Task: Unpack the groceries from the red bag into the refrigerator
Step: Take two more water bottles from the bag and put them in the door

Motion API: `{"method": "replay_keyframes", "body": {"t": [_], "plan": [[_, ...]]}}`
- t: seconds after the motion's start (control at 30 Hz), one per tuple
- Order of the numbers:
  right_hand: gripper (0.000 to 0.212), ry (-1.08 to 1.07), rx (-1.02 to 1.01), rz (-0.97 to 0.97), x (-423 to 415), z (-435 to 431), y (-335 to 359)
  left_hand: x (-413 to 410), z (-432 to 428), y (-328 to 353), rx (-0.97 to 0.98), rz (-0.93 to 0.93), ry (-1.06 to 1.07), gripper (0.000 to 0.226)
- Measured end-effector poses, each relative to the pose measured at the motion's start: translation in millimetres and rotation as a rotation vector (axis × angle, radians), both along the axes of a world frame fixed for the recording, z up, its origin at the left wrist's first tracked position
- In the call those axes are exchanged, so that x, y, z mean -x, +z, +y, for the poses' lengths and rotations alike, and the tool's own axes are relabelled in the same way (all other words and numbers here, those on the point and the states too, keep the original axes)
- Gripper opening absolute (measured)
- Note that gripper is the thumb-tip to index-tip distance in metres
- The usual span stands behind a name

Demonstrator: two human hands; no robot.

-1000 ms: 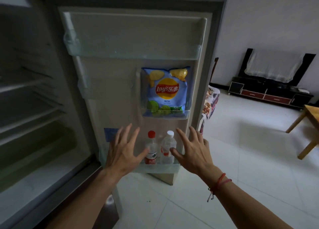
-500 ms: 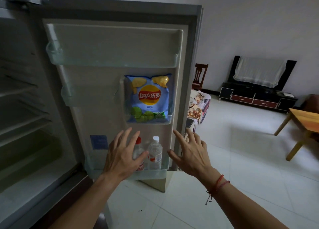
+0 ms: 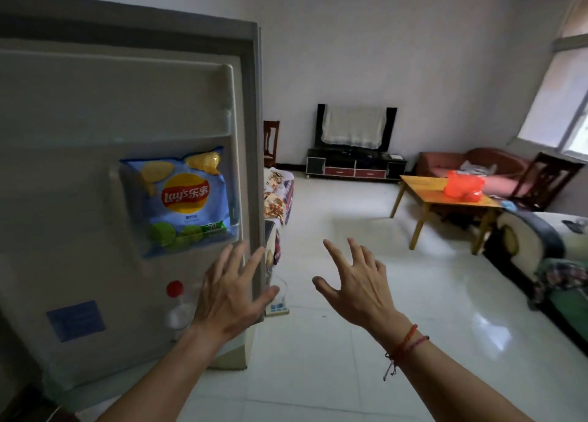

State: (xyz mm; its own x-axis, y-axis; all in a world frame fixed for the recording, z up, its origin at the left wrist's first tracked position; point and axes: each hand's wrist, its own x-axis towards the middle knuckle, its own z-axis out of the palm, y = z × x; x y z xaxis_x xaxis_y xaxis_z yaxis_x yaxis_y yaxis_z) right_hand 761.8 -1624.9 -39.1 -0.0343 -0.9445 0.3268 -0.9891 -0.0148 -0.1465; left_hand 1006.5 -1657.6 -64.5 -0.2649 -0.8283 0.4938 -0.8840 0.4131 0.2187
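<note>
Our left hand [image 3: 229, 297] and right hand [image 3: 356, 291] hovered spread, holding nothing, likely freed for the red plastic bag [image 3: 463, 185]; the blue foil crisp packet [image 3: 186, 205] sat in the grey refrigerator door [image 3: 73, 179].

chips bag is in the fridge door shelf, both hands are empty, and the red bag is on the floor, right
Not the floor: the head view shows the red bag on the wooden table. The chips bag is in the fridge door shelf, and the left hand and right hand are empty.
</note>
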Motion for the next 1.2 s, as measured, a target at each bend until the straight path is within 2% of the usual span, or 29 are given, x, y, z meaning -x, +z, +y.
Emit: {"method": "replay_keyframes", "body": {"t": [0.4,0.67,0.93,1.2], "plan": [[0.085,-0.481,-0.027,0.042,82,120,3,127,12,2,0.01,-0.007,-0.435,0.074],[0.077,-0.707,-0.024,0.03,144,205,4,222,51,10,0.056,-0.01,-0.662,0.072],[0.087,-0.758,-0.041,0.002,188,233,-6,272,72,8,0.066,-0.016,-0.691,0.072],[0.074,-0.745,-0.017,0.004,234,238,-6,316,80,7,0.076,-0.029,-0.68,0.073]]}}
